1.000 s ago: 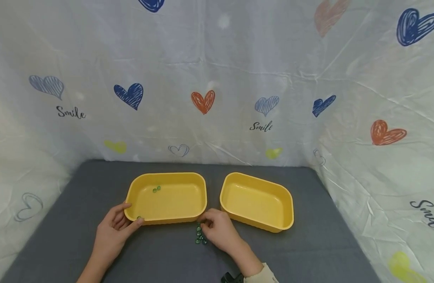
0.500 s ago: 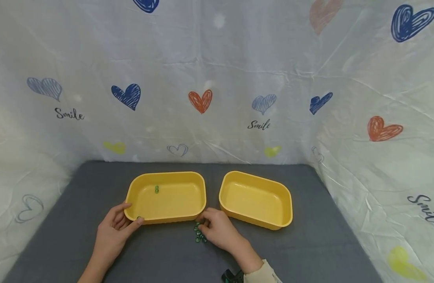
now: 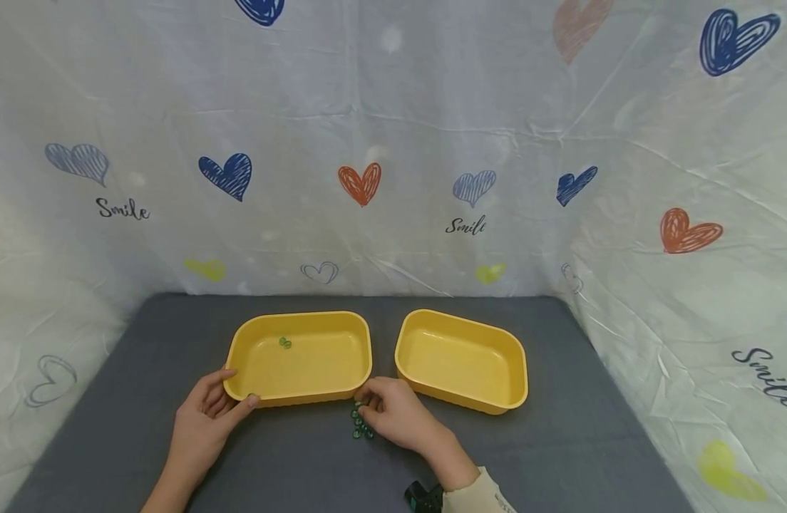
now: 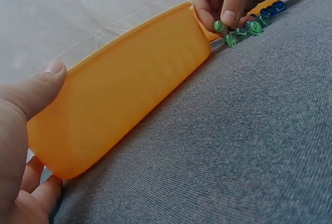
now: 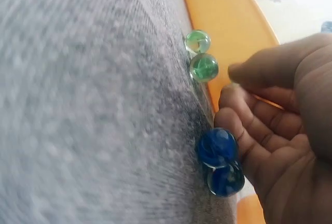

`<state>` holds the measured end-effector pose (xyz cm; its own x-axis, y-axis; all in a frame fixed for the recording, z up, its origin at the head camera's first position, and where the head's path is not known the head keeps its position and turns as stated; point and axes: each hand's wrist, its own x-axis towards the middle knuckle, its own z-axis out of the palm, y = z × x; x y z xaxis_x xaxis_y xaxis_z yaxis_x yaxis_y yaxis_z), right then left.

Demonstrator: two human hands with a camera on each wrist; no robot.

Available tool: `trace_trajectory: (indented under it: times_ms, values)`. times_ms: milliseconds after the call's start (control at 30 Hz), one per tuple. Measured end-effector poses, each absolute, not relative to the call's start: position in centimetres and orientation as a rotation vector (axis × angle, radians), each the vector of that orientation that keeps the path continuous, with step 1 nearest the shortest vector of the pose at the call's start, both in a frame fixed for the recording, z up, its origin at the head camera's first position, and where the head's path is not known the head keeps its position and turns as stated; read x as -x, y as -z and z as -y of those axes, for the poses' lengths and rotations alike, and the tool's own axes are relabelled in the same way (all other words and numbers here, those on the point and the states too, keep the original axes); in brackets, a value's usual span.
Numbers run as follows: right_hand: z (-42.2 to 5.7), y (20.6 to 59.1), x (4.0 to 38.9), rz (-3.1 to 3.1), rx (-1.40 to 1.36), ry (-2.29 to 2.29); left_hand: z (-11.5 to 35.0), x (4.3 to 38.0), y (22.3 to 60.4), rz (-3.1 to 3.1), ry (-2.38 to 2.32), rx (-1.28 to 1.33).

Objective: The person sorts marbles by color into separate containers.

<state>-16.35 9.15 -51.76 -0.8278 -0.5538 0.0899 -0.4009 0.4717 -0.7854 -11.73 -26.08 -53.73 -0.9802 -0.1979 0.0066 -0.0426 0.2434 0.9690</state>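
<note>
"Where was the green marble (image 4: 219, 26)?"
"Just above the worktop (image 3: 284, 463), beside the left yellow tray (image 3: 310, 370), seemingly pinched between the nearly meeting fingers of the right hand (image 3: 398, 415)."
"And the left hand (image 3: 203, 415)?"
"Its fingers, part-open, curled around that tray's near-left corner, thumb on the rim."
"How was that pinch best done?"
"Lightly, without nudging the loose marbles (image 3: 357, 433)."
</note>
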Motion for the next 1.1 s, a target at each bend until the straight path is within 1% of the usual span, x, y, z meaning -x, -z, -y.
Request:
trace_trajectory:
  times_ms: [433, 833, 1100]
  values:
    - [-9.2, 50.5, 16.1, -2.462, 0.974, 1.329, 26.1, 11.8, 53.7, 2.371, 1.828, -0.233]
    - [-8.8, 49.5, 15.1, -2.411, 0.992, 1.434, 26.1, 11.4, 54.0, 2.395, 1.815, -0.239]
    - [-8.6, 48.6, 15.8, -2.439, 0.993, 1.546, 26.0, 11.6, 53.8, 2.407, 1.811, -0.255]
